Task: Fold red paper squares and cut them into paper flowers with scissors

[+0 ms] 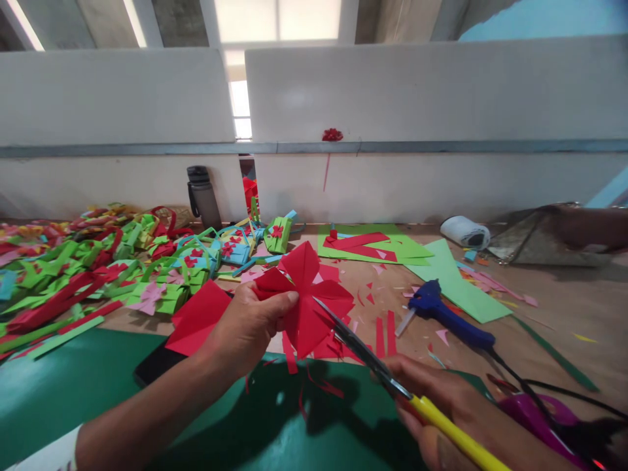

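My left hand [248, 327] is closed on a folded red paper flower [307, 294], held up above the table. My right hand [441, 399] grips yellow-handled scissors [373, 363]; their blades reach up and left into the lower edge of the red flower. Thin red strips [385, 333] and small scraps lie on the table under the flower. A red paper sheet [196, 317] lies just left of my left hand.
A heap of green, red and blue paper baskets [112, 268] fills the left. A blue glue gun [441, 311] with its cord lies right of centre. Green sheets [456, 281], a white roll [464, 232], a grey bottle [202, 196] and a dark green sheet [73, 386] are about.
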A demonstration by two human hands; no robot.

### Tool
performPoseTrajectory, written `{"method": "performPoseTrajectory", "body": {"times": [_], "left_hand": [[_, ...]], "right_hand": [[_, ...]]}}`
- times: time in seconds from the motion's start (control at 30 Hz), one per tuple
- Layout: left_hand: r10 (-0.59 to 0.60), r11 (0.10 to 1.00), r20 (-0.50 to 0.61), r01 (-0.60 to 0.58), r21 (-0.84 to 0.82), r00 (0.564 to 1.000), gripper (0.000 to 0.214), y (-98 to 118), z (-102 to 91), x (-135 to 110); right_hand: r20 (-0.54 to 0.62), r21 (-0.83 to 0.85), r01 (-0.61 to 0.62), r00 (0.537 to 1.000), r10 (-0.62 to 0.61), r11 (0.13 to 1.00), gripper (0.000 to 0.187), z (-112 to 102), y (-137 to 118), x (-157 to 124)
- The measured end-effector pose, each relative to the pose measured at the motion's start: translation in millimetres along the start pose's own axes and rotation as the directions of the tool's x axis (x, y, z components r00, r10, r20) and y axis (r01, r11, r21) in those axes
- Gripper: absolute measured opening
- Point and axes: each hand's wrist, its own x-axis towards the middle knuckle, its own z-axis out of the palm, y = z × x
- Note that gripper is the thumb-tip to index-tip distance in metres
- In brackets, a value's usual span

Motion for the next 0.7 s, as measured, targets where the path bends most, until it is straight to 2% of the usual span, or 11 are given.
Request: {"method": "performPoseTrajectory", "body": {"times": [0.27,0.47,0.6,0.7], "left_hand": [[0.0,1.0,-0.006,0.0,0.002,1.0,0.016,-1,0.9,1],[-0.013,1.0,-0.021,0.013,0.004,1.0,0.018,-1,0.0,0],[-0.007,1.0,-0.019,0.006,-0.007,1.0,0.016,-3,-1.0,1],[-0.012,1.0,-0.014,0.012,-0.003,1.0,0.016,-4,-1.4,1]], "right_hand": [[0.059,0.006,0.022,0.998,-0.022,1.0,0.039,-12,-24,2],[0.122,0.016,-0.1,0.988,0.097,0.995,0.026,-15,-38,2],[0.119,0.052,-0.137,0.984,0.13,0.989,0.031,-14,-46,1],[0.099,0.091,-0.179,0.98,0.17,0.98,0.027,-11,-48,0]]}}
